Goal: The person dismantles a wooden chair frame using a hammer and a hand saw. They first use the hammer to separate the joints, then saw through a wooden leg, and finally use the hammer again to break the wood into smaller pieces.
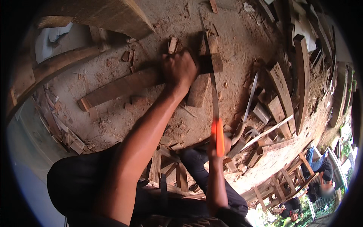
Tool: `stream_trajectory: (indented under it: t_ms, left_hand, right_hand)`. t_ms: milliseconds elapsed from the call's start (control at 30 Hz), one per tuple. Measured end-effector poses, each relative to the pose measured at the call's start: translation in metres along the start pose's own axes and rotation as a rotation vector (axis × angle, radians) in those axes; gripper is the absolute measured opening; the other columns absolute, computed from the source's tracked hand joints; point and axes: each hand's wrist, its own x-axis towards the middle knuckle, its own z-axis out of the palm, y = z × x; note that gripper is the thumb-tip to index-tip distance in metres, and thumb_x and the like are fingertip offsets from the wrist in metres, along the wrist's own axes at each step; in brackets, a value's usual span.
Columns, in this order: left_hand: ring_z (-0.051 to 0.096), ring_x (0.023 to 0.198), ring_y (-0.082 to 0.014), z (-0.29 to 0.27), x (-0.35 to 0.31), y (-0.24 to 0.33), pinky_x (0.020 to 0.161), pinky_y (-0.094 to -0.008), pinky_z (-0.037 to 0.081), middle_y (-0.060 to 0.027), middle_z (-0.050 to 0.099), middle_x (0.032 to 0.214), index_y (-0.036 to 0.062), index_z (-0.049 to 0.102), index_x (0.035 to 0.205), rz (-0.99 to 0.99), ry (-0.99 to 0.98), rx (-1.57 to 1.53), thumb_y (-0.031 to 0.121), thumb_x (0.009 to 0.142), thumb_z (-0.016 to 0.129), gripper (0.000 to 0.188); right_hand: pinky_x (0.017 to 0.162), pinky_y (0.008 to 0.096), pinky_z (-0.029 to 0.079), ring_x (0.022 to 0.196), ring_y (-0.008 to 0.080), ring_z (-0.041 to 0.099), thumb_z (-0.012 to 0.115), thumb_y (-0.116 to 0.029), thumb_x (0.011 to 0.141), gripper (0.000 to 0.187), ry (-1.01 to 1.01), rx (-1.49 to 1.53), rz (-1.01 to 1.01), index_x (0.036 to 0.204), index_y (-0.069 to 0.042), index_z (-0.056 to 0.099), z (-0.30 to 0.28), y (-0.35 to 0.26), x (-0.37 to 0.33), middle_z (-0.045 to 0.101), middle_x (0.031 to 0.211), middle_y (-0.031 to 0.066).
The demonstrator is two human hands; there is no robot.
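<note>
A long wooden beam (121, 88) lies aslant, its right part resting across a shorter wood block (198, 92). My left hand (180, 68) is closed over the beam and presses it down. In my right hand (223, 145) is a handsaw (219, 137) with an orange handle. The saw's narrow blade stretches away from me and crosses the beam near its right end. How deep the teeth sit in the wood I cannot tell. The fingers of my right hand are partly hidden by the handle.
Wood chips and offcuts (172, 45) litter the dirt floor. A long curved blade with a wooden handle (252, 90) lies to the right, beside stacked beams (280, 89). A large timber frame (68, 62) stands far left. Other people (321, 178) sit at lower right.
</note>
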Motion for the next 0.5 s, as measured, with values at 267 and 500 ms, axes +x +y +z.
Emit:
stream_trajectory:
  t_ms: [267,500]
  left_hand:
    - [0.067,0.058,-0.0307,-0.013,0.006,0.013,0.082,-0.0491,0.046,-0.0144,0.069,0.066,0.0076,0.068,0.078,-0.089,-0.139,-0.195,0.018,0.09,0.053,0.022]
    - [0.072,0.067,-0.0291,-0.015,0.007,0.016,0.082,-0.0468,0.048,-0.0131,0.071,0.069,0.0081,0.07,0.08,-0.067,-0.211,-0.024,0.018,0.087,0.057,0.018]
  right_hand:
    - [0.042,0.0357,0.034,0.043,0.0166,0.049,0.062,-0.027,0.098,0.031,0.056,0.003,-0.072,0.083,-0.001,0.07,0.025,-0.011,0.066,0.053,0.055,0.0121]
    - [0.055,0.0328,0.044,0.058,0.015,0.058,0.058,-0.035,0.1,0.039,-0.011,-0.037,0.265,0.092,0.002,0.068,-0.005,0.021,-0.005,0.065,0.071,0.009]
